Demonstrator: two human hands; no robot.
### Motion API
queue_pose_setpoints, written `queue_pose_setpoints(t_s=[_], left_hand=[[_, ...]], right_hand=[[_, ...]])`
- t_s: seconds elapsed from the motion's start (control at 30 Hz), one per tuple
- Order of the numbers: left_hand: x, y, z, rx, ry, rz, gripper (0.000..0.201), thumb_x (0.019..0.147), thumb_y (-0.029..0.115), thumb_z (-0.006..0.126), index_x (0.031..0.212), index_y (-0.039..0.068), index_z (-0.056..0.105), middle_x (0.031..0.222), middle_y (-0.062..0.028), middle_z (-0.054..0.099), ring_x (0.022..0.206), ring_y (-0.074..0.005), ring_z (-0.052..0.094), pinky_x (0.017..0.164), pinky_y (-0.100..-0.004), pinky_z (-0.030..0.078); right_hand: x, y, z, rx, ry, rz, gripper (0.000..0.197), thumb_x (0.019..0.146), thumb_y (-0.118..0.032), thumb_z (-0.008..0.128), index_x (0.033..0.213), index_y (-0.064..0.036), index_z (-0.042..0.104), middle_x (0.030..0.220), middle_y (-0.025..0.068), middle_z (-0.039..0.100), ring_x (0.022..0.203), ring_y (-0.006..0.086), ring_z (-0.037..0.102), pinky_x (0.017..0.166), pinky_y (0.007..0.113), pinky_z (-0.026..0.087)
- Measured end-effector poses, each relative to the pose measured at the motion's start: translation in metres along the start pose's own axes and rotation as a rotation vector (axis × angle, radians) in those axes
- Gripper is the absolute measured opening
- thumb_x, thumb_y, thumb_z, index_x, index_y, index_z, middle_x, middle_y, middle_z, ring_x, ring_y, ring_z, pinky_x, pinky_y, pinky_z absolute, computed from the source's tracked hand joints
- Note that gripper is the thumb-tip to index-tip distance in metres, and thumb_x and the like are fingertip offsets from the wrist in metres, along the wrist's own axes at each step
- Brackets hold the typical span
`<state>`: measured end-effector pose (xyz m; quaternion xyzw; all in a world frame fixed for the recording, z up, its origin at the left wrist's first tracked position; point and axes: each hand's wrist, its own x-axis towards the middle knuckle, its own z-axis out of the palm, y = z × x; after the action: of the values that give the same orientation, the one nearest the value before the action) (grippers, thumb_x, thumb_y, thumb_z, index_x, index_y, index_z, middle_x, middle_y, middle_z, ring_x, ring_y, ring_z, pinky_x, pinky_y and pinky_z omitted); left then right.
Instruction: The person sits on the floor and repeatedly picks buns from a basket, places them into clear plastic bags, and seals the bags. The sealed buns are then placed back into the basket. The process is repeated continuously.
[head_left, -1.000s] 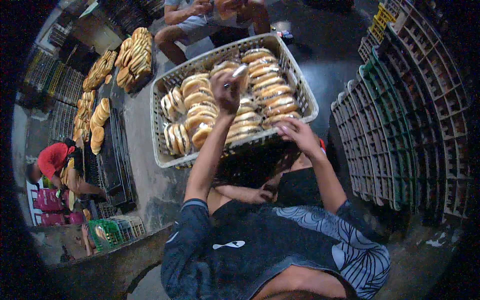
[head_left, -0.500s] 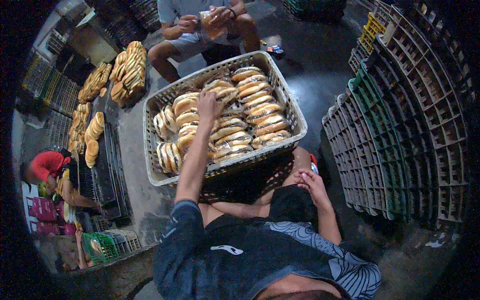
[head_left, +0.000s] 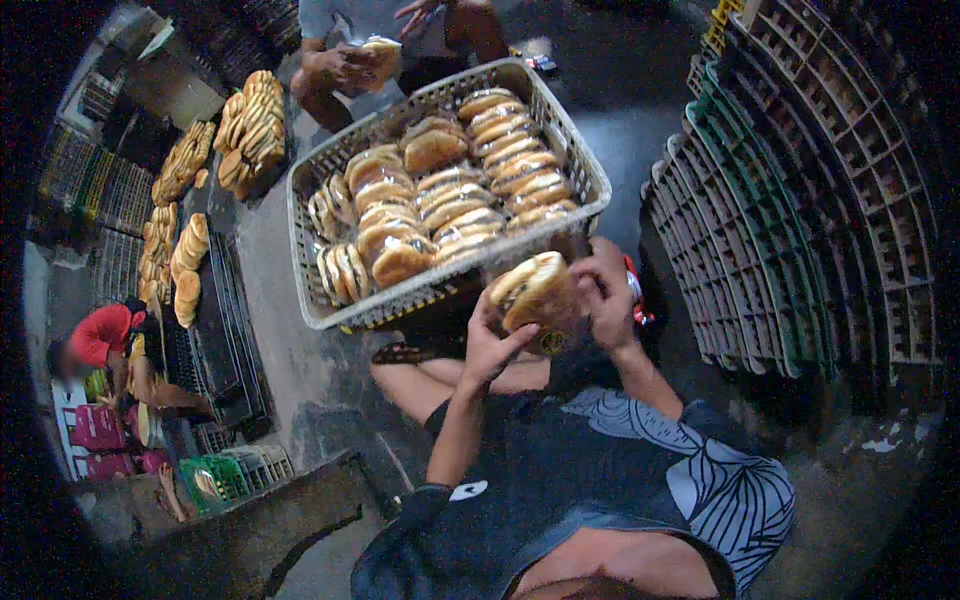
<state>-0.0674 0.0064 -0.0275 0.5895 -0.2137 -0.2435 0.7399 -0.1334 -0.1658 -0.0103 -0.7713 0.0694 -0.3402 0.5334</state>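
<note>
A round, flat, golden bread [head_left: 540, 289] in a clear plastic bag is in my left hand [head_left: 491, 341], thumb on its near side and fingers behind. My right hand [head_left: 608, 300] is at the bag's right end, with its bent fingers against the loose plastic; motion blurs them a little. Just beyond both hands stands a light grey plastic crate [head_left: 592, 207]. Rows of bagged breads [head_left: 455, 205] with dark filling stand on edge inside it.
Across the crate, another person's hand [head_left: 345, 66] holds a bagged bread. Bread piles [head_left: 250, 130] lie at the far left, near dark trays [head_left: 228, 330] and a person in red [head_left: 103, 335]. Tall stacked crates [head_left: 790, 220] line the right side.
My left hand has come back from the crate toward my lap with a bagged bread. My right hand has risen to meet it. The person opposite has lowered their bagged bread.
</note>
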Motion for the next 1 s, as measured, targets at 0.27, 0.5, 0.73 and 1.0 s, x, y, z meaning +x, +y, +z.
queue_pose_setpoints(t_s=[0.27, 0.5, 0.73, 1.0], left_hand=[[0.003, -0.001, -0.013, -0.280, -0.133, -0.004, 0.085, 0.072, 0.026, 0.072, 0.137, 0.002, 0.023, 0.136, -0.0149, 0.034, 0.125, -0.0250, 0.035, 0.101, -0.0372, 0.031], [0.013, 0.020, -0.010, -0.062, -0.298, 0.110, 0.069, 0.073, 0.019, 0.070, 0.128, -0.004, 0.035, 0.125, -0.0133, 0.046, 0.115, -0.0231, 0.046, 0.098, -0.0331, 0.035], [-0.008, 0.014, -0.016, -0.186, -0.083, 0.045, 0.050, 0.072, 0.009, 0.071, 0.116, -0.001, 0.049, 0.121, -0.0132, 0.049, 0.109, -0.0190, 0.049, 0.095, -0.0304, 0.038], [0.001, 0.028, -0.017, 0.021, -0.181, -0.129, 0.017, 0.084, 0.017, 0.060, 0.089, 0.000, 0.061, 0.090, -0.0044, 0.057, 0.084, -0.0098, 0.052, 0.076, -0.0241, 0.043]], right_hand=[[0.001, -0.004, -0.020, 0.472, -0.141, 0.323, 0.025, 0.084, -0.025, 0.057, 0.073, -0.0032, 0.058, 0.071, 0.0057, 0.056, 0.066, 0.0145, 0.052, 0.060, 0.028, 0.040], [0.006, -0.008, 0.010, 0.817, -0.380, 0.872, 0.018, 0.090, -0.019, 0.048, 0.097, -0.0034, 0.055, 0.085, 0.0010, 0.057, 0.073, 0.0060, 0.055, 0.066, 0.022, 0.045], [0.015, -0.054, 0.022, 0.222, -0.195, 0.044, 0.020, 0.083, -0.020, 0.061, 0.089, -0.0015, 0.060, 0.083, 0.0051, 0.059, 0.080, 0.0142, 0.054, 0.072, 0.025, 0.044], [0.010, -0.042, 0.016, 0.536, -0.517, 0.602, 0.015, 0.082, -0.012, 0.062, 0.091, 0.0000, 0.062, 0.082, 0.0025, 0.060, 0.080, 0.0112, 0.054, 0.075, 0.024, 0.042]])
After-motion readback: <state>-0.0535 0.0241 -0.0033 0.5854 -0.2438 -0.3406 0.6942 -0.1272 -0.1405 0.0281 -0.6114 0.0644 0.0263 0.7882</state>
